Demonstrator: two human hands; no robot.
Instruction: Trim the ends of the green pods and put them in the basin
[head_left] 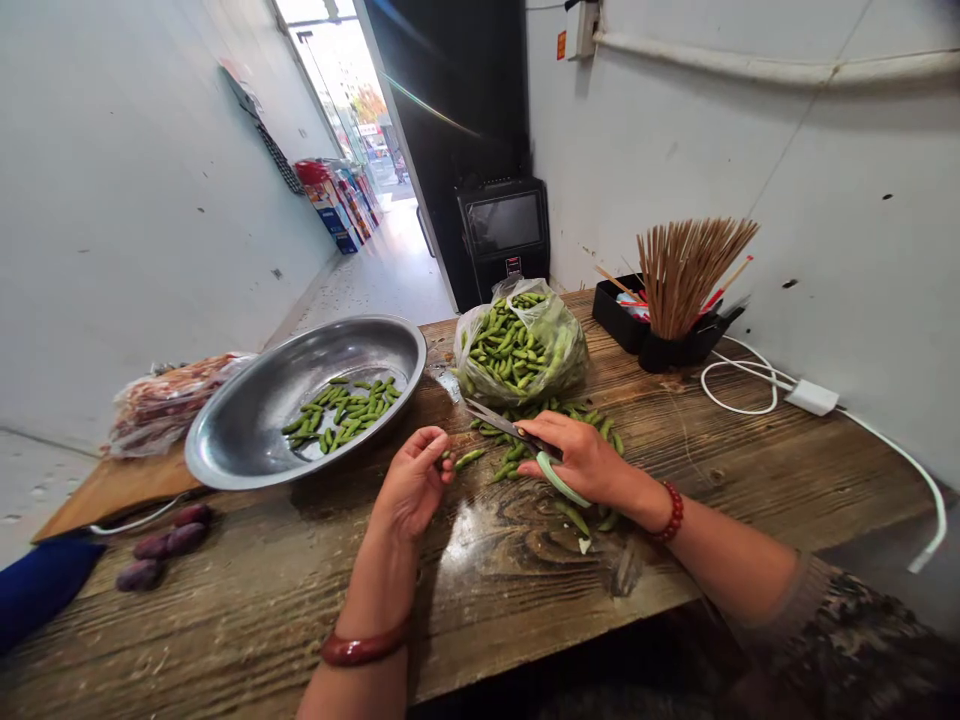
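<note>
My left hand [417,480] is closed in a pinch on a green edamame pod [469,459], which sticks out to the right of the fingertips. My right hand [581,455] grips a pair of scissors [498,419] with pale green handles, blades pointing left toward the pod. Under and behind that hand lie loose pods [508,464] on the wooden table [510,560]. Just beyond them, a clear plastic bag [566,350] is full of pods. To the left, a wide metal basin [247,420] holds several pods at its bottom.
Several purplish fruits [186,538] lie at the left, by a wooden board [124,490] bearing a bagged reddish-brown food [169,405]. At the back right stands a black holder [660,352] of wooden sticks [686,280]. A white cable [892,435] runs along the right side.
</note>
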